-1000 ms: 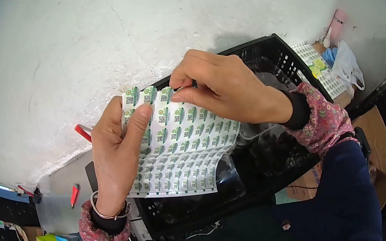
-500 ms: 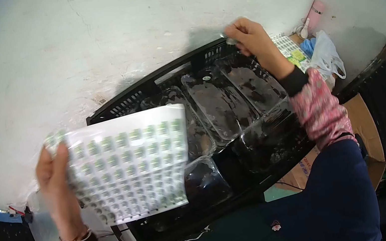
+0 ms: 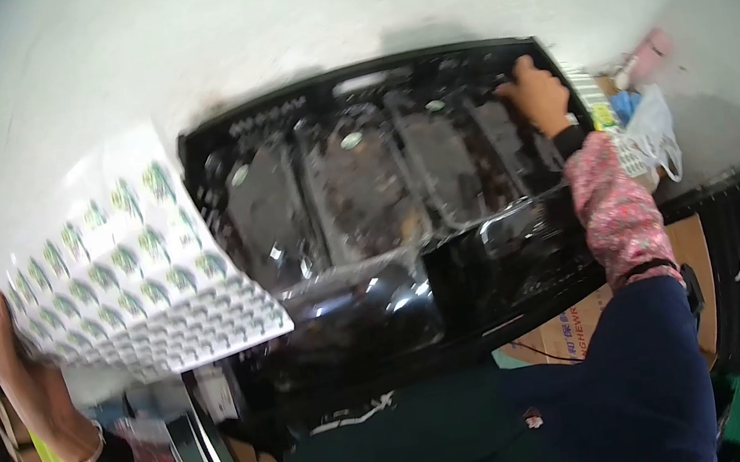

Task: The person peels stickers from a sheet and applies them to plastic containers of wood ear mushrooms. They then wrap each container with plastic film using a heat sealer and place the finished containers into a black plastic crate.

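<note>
At the far left my left hand point(image 3: 32, 386) grips the edge of a white sheet point(image 3: 129, 269) printed with rows of green and white stickers. The sheet hangs over the left end of a black crate point(image 3: 492, 328). Several clear-lidded dark containers point(image 3: 359, 194) lie in the crate, and three show a small oval sticker point(image 3: 351, 140) near the upper end. My right hand point(image 3: 542, 97) reaches down to the rightmost container point(image 3: 516, 145), fingers bent at its upper end; anything under the fingertips is hidden.
Right of the crate are another sticker sheet point(image 3: 626, 154), a white plastic bag point(image 3: 655, 133) and a pink bottle point(image 3: 649, 53). A cardboard box point(image 3: 694, 276) stands below them. A pale wall point(image 3: 279, 23) rises behind the crate.
My hands have moved apart, the left carrying the sheet to the far left. My right hand has gone from the sheet to the crate's right end, over the last container.
</note>
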### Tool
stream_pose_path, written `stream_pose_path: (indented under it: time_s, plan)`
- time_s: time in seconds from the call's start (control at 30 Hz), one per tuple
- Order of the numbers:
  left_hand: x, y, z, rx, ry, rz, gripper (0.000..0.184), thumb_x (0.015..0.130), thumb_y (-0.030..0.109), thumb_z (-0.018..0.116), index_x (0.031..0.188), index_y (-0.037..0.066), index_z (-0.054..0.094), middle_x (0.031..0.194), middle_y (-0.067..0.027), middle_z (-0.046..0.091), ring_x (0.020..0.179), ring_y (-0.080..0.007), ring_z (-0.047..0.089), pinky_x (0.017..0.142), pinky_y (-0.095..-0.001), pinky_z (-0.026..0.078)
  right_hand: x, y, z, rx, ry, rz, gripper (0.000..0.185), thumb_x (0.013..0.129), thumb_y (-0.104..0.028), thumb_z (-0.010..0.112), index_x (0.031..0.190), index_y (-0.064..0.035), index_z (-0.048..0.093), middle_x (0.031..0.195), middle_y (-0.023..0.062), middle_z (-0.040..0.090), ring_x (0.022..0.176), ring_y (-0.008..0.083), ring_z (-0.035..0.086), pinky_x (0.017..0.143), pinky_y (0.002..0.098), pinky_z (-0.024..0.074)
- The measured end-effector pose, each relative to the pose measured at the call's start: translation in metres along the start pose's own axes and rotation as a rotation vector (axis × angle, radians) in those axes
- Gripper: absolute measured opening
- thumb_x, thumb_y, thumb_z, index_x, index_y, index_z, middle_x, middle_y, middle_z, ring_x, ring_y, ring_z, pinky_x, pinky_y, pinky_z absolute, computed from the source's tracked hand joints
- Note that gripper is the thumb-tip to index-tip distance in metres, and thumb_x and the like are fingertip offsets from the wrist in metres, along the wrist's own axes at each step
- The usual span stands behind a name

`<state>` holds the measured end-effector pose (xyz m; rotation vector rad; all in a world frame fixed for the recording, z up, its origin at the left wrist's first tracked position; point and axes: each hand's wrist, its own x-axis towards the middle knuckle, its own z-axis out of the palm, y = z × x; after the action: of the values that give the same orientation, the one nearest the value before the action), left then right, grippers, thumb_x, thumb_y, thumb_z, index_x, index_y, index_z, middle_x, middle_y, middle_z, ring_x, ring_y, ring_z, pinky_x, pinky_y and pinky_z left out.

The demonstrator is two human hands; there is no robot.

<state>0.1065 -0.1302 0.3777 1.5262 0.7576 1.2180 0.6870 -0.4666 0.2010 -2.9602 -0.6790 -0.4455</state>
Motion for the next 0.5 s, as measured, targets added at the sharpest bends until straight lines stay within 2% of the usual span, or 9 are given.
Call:
stream_pose_path:
  time_s: [0.07, 0.13, 0.17, 0.2, 0.27, 0.33, 0.37, 0.4, 0.5]
  plan:
    - [-0.005, -0.014, -0.012, 0.011, 0.138, 0.113, 0.035, 0.097, 0.019, 0.052, 0.128, 0.002, 0.056, 0.128, -0.0080, 0.056, 0.118, -0.0134, 0.052, 0.100, -0.0280, 0.039, -0.004, -0.012, -0.009, 0.212, 0.047, -0.101, 0.035, 0.083, -0.035, 0.067, 0.102, -0.0094, 0.053, 0.085, 0.0167, 0.068, 0.081, 0.0375, 0.067, 0.068, 0.0480, 0.0507]
    - [0.007, -0.018, -0.032, -0.013, 0.163, 0.088, 0.037, 0.098, 0.020, 0.050, 0.130, 0.002, 0.054, 0.133, -0.0092, 0.053, 0.123, -0.0154, 0.049, 0.105, -0.0297, 0.036, -0.021, -0.044, -0.022, 0.685, -0.092, -0.361, 0.022, 0.087, -0.017, 0.063, 0.104, -0.0056, 0.057, 0.075, 0.0101, 0.064, 0.069, 0.0183, 0.063, 0.065, 0.0311, 0.0491]
    - [0.007, -0.020, -0.030, -0.020, 0.207, 0.073, 0.036, 0.098, 0.020, 0.049, 0.129, 0.002, 0.055, 0.133, -0.0092, 0.053, 0.123, -0.0155, 0.049, 0.105, -0.0302, 0.036, -0.047, -0.077, -0.039, 0.884, -0.186, -0.476, 0.021, 0.087, -0.011, 0.062, 0.107, -0.0061, 0.058, 0.078, 0.0064, 0.062, 0.070, 0.0103, 0.057, 0.066, 0.0263, 0.0475]
    - [0.005, -0.019, -0.020, -0.032, 0.244, 0.064, 0.036, 0.098, 0.020, 0.048, 0.128, 0.001, 0.056, 0.133, -0.0092, 0.053, 0.123, -0.0157, 0.049, 0.106, -0.0306, 0.036, -0.077, -0.111, -0.062, 0.922, -0.316, -0.596, 0.022, 0.087, -0.006, 0.061, 0.109, -0.0069, 0.058, 0.083, 0.0042, 0.061, 0.074, 0.0083, 0.056, 0.068, 0.0255, 0.0472]
    - [0.001, -0.016, -0.022, -0.219, 0.234, 0.033, 0.035, 0.097, 0.018, 0.048, 0.127, 0.000, 0.057, 0.133, -0.0094, 0.053, 0.123, -0.0160, 0.049, 0.106, -0.0309, 0.035, -0.140, -0.166, -0.086, 1.080, -0.658, -0.755, 0.025, 0.087, -0.004, 0.060, 0.111, -0.0077, 0.056, 0.082, 0.0015, 0.056, 0.077, 0.0086, 0.057, 0.069, 0.0247, 0.0473]
    - [-0.004, -0.019, -0.032, -0.239, 0.211, 0.106, 0.035, 0.097, 0.017, 0.049, 0.126, 0.000, 0.057, 0.133, -0.0100, 0.053, 0.122, -0.0159, 0.050, 0.106, -0.0305, 0.036, -0.188, -0.205, -0.091, 1.157, -0.722, -1.038, 0.026, 0.085, -0.003, 0.062, 0.109, -0.0070, 0.056, 0.081, 0.0051, 0.056, 0.074, 0.0181, 0.060, 0.070, 0.0302, 0.0484]
    - [-0.005, -0.021, -0.030, -0.162, 0.255, 0.151, 0.034, 0.096, 0.015, 0.049, 0.124, -0.001, 0.059, 0.131, -0.0113, 0.055, 0.121, -0.0166, 0.051, 0.105, -0.0306, 0.036, -0.203, -0.220, -0.100, 1.088, -0.865, -1.034, 0.024, 0.085, -0.003, 0.061, 0.107, -0.0062, 0.054, 0.082, 0.0081, 0.057, 0.075, 0.0250, 0.059, 0.068, 0.0340, 0.0472]
    - [-0.005, -0.024, -0.037, -0.150, 0.275, 0.158, 0.033, 0.096, 0.015, 0.049, 0.123, -0.002, 0.059, 0.129, -0.0116, 0.056, 0.120, -0.0168, 0.052, 0.105, -0.0305, 0.037, -0.214, -0.231, -0.098, 1.075, -0.842, -1.127, 0.024, 0.084, -0.002, 0.062, 0.106, -0.0055, 0.053, 0.082, 0.0089, 0.057, 0.076, 0.0285, 0.057, 0.068, 0.0367, 0.0449]
    - [-0.008, -0.033, -0.064, -0.125, 0.386, 0.205, 0.031, 0.096, 0.013, 0.049, 0.120, -0.002, 0.061, 0.124, -0.0132, 0.060, 0.116, -0.0174, 0.056, 0.103, -0.0299, 0.039, -0.237, -0.258, -0.083, 1.093, -0.735, -1.256, 0.025, 0.082, 0.000, 0.062, 0.105, -0.0047, 0.054, 0.081, 0.0077, 0.055, 0.076, 0.0279, 0.055, 0.071, 0.0373, 0.0429]
